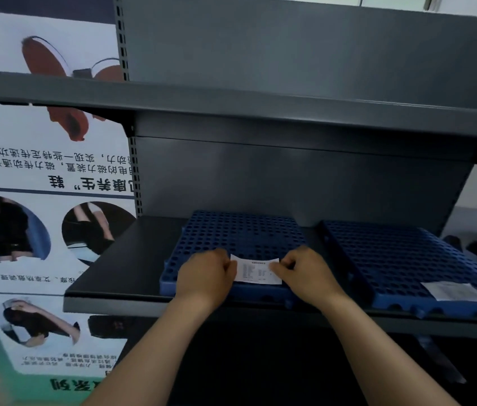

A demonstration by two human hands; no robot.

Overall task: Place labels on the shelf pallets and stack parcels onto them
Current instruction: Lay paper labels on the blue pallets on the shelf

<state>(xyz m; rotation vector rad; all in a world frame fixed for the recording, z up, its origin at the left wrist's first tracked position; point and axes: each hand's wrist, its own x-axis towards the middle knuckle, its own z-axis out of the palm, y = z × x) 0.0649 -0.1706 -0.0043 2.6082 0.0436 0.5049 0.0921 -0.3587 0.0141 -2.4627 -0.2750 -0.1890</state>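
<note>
A white printed label (256, 271) lies on the front part of a blue perforated pallet (240, 232) on the dark shelf (120, 271). My left hand (205, 273) pinches the label's left edge. On the label's right edge my right hand (304, 269) pinches it too. A second blue pallet (401, 253) lies to the right on the same shelf, with a pale label (454, 291) stuck near its front edge. No parcels are in view.
An upper grey shelf (231, 104) overhangs the pallets. A poster with pictures and upside-down text (41, 200) stands to the left of the rack. Dark space lies beneath the shelf.
</note>
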